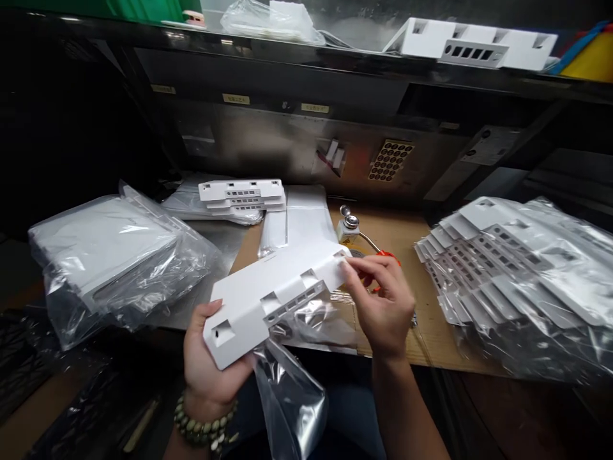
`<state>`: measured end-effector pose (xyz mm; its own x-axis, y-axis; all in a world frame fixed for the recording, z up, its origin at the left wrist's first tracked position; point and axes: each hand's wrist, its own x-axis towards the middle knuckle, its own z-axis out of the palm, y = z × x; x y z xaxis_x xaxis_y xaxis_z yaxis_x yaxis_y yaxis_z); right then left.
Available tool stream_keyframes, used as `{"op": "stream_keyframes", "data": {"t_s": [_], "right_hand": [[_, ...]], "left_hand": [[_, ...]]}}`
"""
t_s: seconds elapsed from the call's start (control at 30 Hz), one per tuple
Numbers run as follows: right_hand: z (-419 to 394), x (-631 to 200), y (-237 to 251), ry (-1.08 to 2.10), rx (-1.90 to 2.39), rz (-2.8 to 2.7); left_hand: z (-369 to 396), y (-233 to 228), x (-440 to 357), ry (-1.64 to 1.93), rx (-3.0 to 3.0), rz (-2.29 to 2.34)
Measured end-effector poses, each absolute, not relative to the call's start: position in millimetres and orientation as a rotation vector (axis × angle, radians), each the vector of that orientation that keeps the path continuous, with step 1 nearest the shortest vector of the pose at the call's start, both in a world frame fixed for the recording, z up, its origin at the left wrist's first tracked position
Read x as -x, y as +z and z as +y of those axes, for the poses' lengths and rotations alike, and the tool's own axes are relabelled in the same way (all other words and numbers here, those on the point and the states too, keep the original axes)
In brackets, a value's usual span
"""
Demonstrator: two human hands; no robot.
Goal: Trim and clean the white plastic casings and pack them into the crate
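Observation:
A white plastic housing (249, 275) with square recesses and a row of port openings is held tilted above the workbench. Gripping its lower left end is my left hand (211, 358), thumb on top and palm underneath, with a beaded bracelet at the wrist. At the upper right corner recess, my right hand (380, 297) has thumb and forefinger pinched together, touching the housing; anything small between the fingertips is hidden. A clear plastic bag (294, 402) hangs below the housing, over my lap.
Bagged white housings are stacked on the right (507, 268). White panels in clear bags (110, 243) lie left. Behind are stacked housings (242, 191), a dispenser bottle (348, 227) and a red-handled tool (387, 257). Another housing (522, 48) rests on the overhead shelf (287, 56).

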<state>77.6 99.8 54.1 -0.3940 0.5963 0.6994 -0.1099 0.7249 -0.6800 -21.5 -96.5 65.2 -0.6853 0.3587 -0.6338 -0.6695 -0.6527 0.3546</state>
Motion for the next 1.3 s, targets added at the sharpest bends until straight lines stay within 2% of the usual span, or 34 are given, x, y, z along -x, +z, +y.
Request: {"op": "stream_keyframes", "data": {"t_s": [0.23, 0.5, 0.9, 1.07, 1.3], "right_hand": [[89.9, -81.5, 53.8, 1.007, 0.389, -1.718], [67.2, -73.4, 66.3, 0.731, 0.288, -1.974], [51.6, -72.5, 58.5, 0.779, 0.250, -2.028], [39.9, -73.6, 57.7, 0.919, 0.144, -2.044], [22.3, -71.0, 58.7, 0.860, 0.096, -2.075]], "left_hand": [[-81.0, 74.7, 26.5, 2.275, 0.625, 0.778], [-74.8, 78.1, 13.6, 2.395, 0.523, 0.789], [-67.6, 75.1, 4.8, 2.472, 0.568, 0.817], [-64.6, 75.5, 2.2, 2.517, 0.599, 0.824], [-61.9, 69.9, 1.2, 2.583, 0.546, 0.755]]}}
